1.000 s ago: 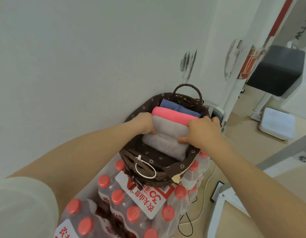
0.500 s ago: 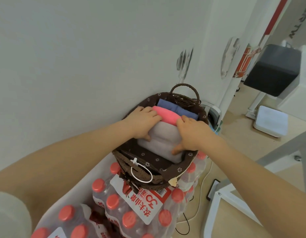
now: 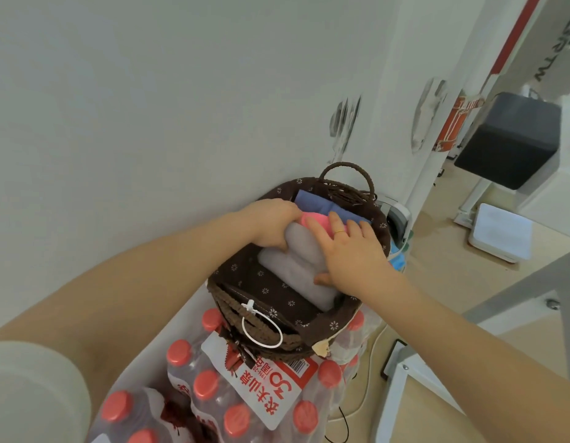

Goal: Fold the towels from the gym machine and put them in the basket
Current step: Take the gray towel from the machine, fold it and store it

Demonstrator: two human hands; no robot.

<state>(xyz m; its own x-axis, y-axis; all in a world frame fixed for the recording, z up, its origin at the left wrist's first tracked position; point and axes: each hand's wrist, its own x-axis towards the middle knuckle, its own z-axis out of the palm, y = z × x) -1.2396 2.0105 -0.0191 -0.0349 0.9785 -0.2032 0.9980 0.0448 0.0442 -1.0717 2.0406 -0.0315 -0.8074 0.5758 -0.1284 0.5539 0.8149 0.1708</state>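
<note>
A brown wicker basket (image 3: 271,338) with a flowered dark lining stands on packs of bottled water against the wall. Inside it lie a folded blue towel (image 3: 312,201) at the far end, a pink towel (image 3: 320,222) in the middle and a folded grey towel (image 3: 296,266) nearest me. My left hand (image 3: 271,223) grips the grey towel's far left corner. My right hand (image 3: 350,251) lies flat with fingers spread over the grey and pink towels, pressing them down. Most of the pink towel is hidden under my hands.
Shrink-wrapped water bottles with red caps (image 3: 213,388) carry the basket. A white wall (image 3: 149,123) is at the left. To the right are a white metal frame (image 3: 402,378), a black padded gym seat (image 3: 513,142), a white scale (image 3: 501,231) and cables on the floor.
Both hands have slid from the grey towel's sides toward the far end of the basket. My right hand now lies flat over the towels, which sit lower in the basket.
</note>
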